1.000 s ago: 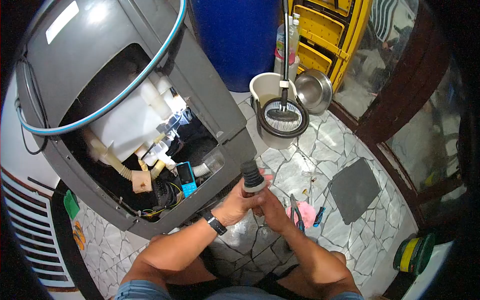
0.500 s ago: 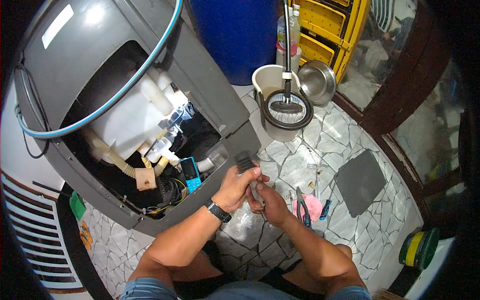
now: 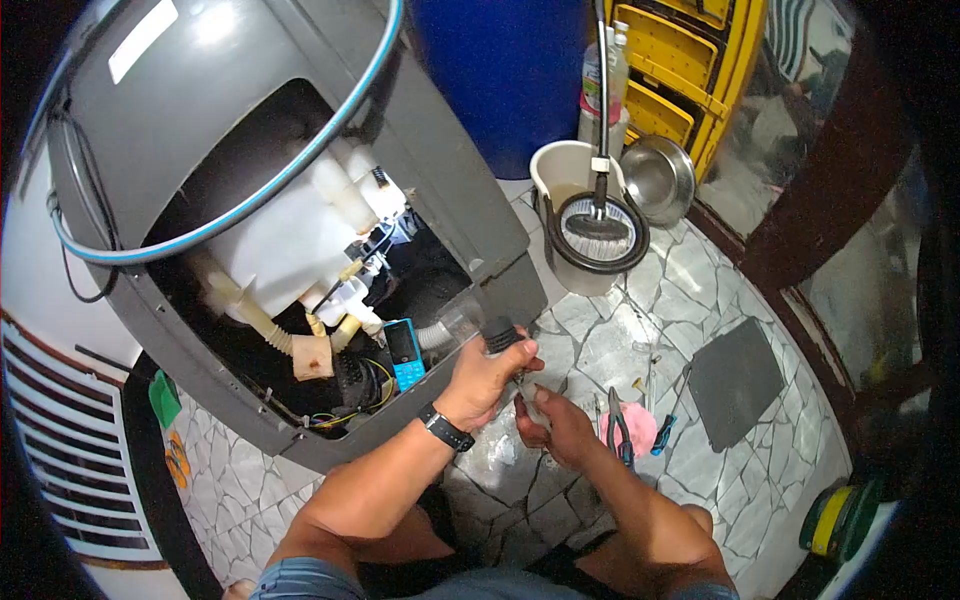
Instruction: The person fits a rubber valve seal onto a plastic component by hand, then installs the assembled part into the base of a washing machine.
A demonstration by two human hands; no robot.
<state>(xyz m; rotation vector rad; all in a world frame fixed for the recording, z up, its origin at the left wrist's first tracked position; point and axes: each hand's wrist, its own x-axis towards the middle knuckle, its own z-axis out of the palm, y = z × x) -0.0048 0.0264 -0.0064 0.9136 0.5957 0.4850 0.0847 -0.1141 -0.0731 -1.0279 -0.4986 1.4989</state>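
Observation:
My left hand (image 3: 478, 382), with a black watch at its wrist, is wrapped round a black ribbed rubber hose piece (image 3: 502, 335). Just below it, my right hand (image 3: 562, 428) pinches a pale, translucent piece (image 3: 533, 398) at the lower end of that hose piece; my fingers cover much of it. Both hands are in front of a grey washing machine housing (image 3: 440, 150) with an opening in its side. Inside show a white tub (image 3: 270, 240), a beige corrugated hose (image 3: 262, 325) and wiring. A small blue phone (image 3: 404, 347) rests at the opening's lower edge.
Pliers (image 3: 620, 432) and a blue-handled screwdriver (image 3: 664, 435) lie by a pink piece (image 3: 642, 428) on the tiled floor. Farther right is a flat grey panel (image 3: 738, 385). A bucket (image 3: 550, 185) with a brush, a metal bowl (image 3: 665, 180) and a blue drum (image 3: 485, 90) stand behind.
The view has shifted, so the surroundings appear further right and slightly lower. My right hand has moved slightly down and away from my left hand, showing more of the pale piece between them.

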